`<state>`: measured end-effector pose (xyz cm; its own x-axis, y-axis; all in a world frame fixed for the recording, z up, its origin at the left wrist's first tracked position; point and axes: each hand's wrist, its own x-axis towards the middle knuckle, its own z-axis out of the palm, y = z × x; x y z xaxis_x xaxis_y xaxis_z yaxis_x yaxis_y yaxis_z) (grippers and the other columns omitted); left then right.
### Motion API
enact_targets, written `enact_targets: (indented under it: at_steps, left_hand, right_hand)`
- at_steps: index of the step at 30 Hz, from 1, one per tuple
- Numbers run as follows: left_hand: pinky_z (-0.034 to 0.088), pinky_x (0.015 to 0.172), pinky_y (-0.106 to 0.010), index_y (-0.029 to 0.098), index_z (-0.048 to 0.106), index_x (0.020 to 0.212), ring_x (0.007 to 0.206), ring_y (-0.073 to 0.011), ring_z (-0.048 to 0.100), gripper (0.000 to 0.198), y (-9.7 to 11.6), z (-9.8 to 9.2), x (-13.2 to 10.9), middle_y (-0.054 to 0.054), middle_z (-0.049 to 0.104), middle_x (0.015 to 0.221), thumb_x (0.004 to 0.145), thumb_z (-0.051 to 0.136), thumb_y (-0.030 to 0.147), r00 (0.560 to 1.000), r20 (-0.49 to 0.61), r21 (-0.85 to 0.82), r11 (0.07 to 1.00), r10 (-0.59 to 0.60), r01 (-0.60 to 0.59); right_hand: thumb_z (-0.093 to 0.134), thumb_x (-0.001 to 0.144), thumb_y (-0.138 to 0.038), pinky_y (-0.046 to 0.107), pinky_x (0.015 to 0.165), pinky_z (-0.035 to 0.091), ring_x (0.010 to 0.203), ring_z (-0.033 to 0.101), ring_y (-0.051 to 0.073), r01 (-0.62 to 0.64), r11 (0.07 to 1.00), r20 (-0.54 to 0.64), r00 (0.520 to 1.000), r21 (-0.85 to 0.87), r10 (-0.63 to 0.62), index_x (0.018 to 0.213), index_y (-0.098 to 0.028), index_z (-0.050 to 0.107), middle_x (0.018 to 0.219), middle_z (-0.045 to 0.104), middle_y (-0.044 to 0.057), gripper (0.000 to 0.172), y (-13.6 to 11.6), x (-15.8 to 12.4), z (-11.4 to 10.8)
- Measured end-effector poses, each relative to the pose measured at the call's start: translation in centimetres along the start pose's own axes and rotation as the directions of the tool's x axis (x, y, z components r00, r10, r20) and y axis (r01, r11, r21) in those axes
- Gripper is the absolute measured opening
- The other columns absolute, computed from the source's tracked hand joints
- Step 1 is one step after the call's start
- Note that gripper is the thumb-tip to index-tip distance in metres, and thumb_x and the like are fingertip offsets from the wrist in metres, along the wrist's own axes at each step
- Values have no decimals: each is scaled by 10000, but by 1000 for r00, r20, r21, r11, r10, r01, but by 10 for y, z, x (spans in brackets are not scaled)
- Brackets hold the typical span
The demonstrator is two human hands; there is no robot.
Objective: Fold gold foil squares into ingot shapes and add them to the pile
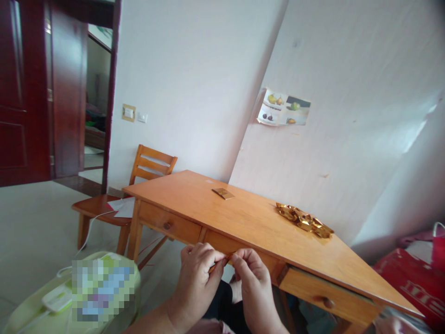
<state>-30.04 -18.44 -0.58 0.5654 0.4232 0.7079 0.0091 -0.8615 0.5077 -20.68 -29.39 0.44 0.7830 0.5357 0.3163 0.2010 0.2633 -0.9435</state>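
Just in front of the table's edge, my left hand (200, 278) is closed, thumb and fingers pinching a narrow folded piece of gold paper (228, 258). My right hand (253, 278) pinches the other end of it between thumb and forefinger. Most of the piece is covered by my fingers. A flat stack of gold paper (223, 193) lies toward the far side of the wooden table (194, 204). Farther right on the tabletop is a heap of shiny folded gold paper pieces (306, 220).
A wooden chair (153, 162) with papers on its seat stands left of the table. At lower left, a pale green stool (34, 301) carries a white device with a cable and a blurred-out object. Red bags (410, 287) sit at right. A fruit picture (285, 109) hangs on the wall.
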Motion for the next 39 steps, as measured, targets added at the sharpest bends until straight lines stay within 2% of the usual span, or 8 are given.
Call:
enact_targets:
  at_steps: [9, 15, 17, 20, 24, 26, 30, 39]
  left_hand:
    - [329, 839, -364, 225, 669, 846, 828, -192, 592, 188, 0, 0, -2, -21, 651, 811, 969, 542, 288, 1000, 19, -36, 999, 5, -5]
    - [364, 816, -329, 204, 663, 785, 804, -182, 594, 227, 0, 0, 0, -22, 653, 781, 950, 565, 325, 996, 27, -197, 976, -86, 89]
    - [392, 770, -305, 190, 660, 763, 781, -181, 595, 260, -2, 0, 2, -27, 649, 763, 941, 567, 355, 983, 84, -341, 922, -166, 185]
    - [413, 669, -274, 172, 658, 787, 712, -172, 586, 277, -6, -1, 5, -26, 636, 733, 906, 593, 413, 908, 285, -564, 713, -305, 417]
    - [421, 689, -268, 156, 658, 821, 725, -165, 582, 266, -10, 0, 6, -22, 640, 745, 839, 661, 421, 807, 452, -692, 422, -380, 586]
    - [420, 691, -266, 149, 662, 820, 728, -163, 577, 284, -10, 0, 5, -25, 642, 747, 799, 706, 429, 775, 503, -704, 338, -382, 624]
    - [414, 692, -264, 144, 672, 817, 735, -163, 573, 309, -7, -2, 5, -36, 654, 760, 769, 743, 441, 749, 555, -693, 298, -361, 657]
    - [378, 652, -238, 150, 625, 741, 642, -115, 481, 236, 1, -10, 6, 22, 577, 659, 791, 720, 360, 751, 586, -669, 340, -305, 661]
  right_hand:
    - [669, 859, -434, 238, 530, 346, 552, 396, 115, -121, 985, 35, 992, 126, 117, 725, -208, 569, 610, 468, -42, 281, 4, 2, -1]
    - [704, 825, -467, 236, 569, 370, 591, 434, 120, -71, 996, 50, 996, 50, 69, 749, -197, 617, 657, 527, -29, 294, -3, -1, 3]
    - [700, 827, -476, 237, 579, 375, 604, 447, 124, -59, 998, 77, 995, 25, 56, 747, -194, 627, 664, 543, -22, 302, -5, -3, 3]
    - [677, 856, -472, 233, 576, 359, 602, 425, 120, -48, 999, 70, 996, -17, 49, 733, -191, 629, 640, 518, -26, 310, -4, -3, 0]
    - [689, 851, -446, 231, 575, 356, 611, 413, 118, -35, 999, 5, 999, 6, 35, 759, -193, 636, 653, 511, -29, 275, 0, -1, -5]
    - [695, 845, -437, 232, 583, 364, 629, 429, 121, -41, 999, 16, 999, 17, 40, 793, -191, 651, 683, 536, -20, 255, 0, 0, -6]
    - [702, 829, -427, 236, 591, 368, 653, 456, 127, -72, 997, 61, 996, -5, 73, 845, -180, 677, 721, 572, -4, 248, -3, 2, -4]
    - [696, 823, -351, 232, 583, 344, 621, 417, 117, -81, 997, 72, 994, -10, 81, 787, -176, 682, 664, 539, -17, 180, -2, 1, -8]
